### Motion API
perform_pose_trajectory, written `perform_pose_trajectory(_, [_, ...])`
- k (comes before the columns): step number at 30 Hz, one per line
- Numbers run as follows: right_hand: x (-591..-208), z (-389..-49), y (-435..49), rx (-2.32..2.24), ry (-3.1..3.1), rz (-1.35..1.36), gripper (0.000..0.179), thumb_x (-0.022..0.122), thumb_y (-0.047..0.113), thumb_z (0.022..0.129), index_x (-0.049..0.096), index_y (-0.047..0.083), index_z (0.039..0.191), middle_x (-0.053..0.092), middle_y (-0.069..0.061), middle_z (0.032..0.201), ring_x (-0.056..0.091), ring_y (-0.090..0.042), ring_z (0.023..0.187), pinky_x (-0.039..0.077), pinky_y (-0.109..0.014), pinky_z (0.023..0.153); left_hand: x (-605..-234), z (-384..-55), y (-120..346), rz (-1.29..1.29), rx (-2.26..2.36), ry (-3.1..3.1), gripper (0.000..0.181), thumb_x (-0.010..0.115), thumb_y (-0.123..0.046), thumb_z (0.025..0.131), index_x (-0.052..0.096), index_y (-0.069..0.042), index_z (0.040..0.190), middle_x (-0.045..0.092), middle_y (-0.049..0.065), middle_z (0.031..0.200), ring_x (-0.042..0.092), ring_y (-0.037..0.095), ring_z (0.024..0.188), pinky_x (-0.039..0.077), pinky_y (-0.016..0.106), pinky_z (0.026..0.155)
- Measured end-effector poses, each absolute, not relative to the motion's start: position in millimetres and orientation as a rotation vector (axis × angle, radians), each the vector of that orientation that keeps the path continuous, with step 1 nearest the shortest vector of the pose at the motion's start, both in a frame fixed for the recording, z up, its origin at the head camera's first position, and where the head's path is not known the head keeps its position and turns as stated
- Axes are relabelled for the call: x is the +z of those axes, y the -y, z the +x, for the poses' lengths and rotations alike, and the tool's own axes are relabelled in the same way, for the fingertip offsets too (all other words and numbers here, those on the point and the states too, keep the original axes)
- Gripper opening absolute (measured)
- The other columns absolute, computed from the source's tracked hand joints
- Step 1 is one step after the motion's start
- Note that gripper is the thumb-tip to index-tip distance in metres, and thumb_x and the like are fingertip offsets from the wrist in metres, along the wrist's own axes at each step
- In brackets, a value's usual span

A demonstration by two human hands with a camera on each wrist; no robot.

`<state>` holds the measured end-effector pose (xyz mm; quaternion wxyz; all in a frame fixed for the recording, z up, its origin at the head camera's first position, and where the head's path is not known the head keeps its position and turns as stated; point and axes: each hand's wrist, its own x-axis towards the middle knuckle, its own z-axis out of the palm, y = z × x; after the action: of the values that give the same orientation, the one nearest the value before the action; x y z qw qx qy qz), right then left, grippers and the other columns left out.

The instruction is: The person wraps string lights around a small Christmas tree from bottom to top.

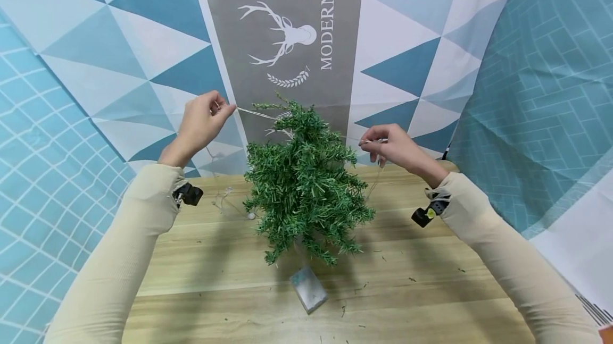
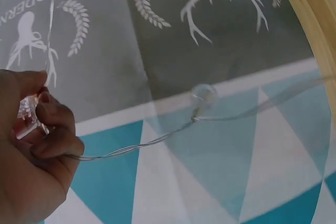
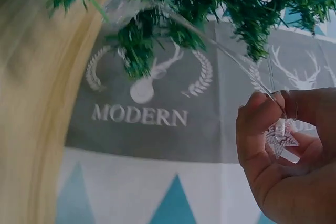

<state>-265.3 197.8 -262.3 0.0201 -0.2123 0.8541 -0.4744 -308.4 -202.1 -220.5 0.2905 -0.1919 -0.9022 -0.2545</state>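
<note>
A small green artificial Christmas tree (image 1: 306,184) stands on the wooden table. To its left, my left hand (image 1: 203,120) pinches a thin clear string of lights (image 1: 256,114), which runs taut toward the treetop. A clear bulb (image 2: 203,96) hangs on the wire trailing from that hand. On the tree's other side, my right hand (image 1: 390,144) pinches the wire between thumb and fingers. A clear star-shaped light (image 3: 282,139) sits within the right fingers in the right wrist view. Where the wire passes behind the tree, branches hide it.
A small whitish rectangular block (image 1: 308,289) lies in front of the tree. More of the light string (image 1: 227,203) rests on the table (image 1: 172,301) at left, and green needle bits are scattered about. A patterned cloth (image 1: 402,25) hangs behind.
</note>
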Motion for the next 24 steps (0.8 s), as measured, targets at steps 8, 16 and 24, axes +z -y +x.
perform_pose_trajectory(8, [-290,-284,-193,-1.599,-2.518,-0.572,0.024,0.057,0.026,0.088,0.062,0.006,0.1,0.051,-0.009,0.065,0.041,-0.018,0.045,0.038,-0.034,0.041,-223,-301,223,-0.463,-0.444,2.438,0.032,0.044,-0.036,0.092,0.05,-0.007,0.079,0.044,0.008,0.056,0.036,0.023,0.043,0.029,0.034,0.044])
perform_pose_trajectory(16, [-294,-287,-186,-1.55,-2.561,-0.58,0.026,0.044,0.013,0.093,0.06,0.01,0.113,0.038,-0.003,0.047,0.029,-0.014,0.037,0.029,-0.03,0.035,-200,-281,250,-0.484,-0.27,2.589,0.038,0.047,-0.041,0.09,0.055,-0.005,0.084,0.046,0.007,0.052,0.039,0.02,0.039,0.031,0.032,0.042])
perform_pose_trajectory(24, [-276,-271,-163,-1.659,-2.633,-0.528,0.026,0.048,0.017,0.092,0.061,0.005,0.112,0.035,-0.001,0.042,0.026,-0.008,0.031,0.028,-0.031,0.035,-189,-261,253,-0.482,-0.114,2.556,0.035,0.049,-0.037,0.09,0.057,-0.005,0.08,0.05,0.007,0.054,0.04,0.019,0.04,0.032,0.031,0.042])
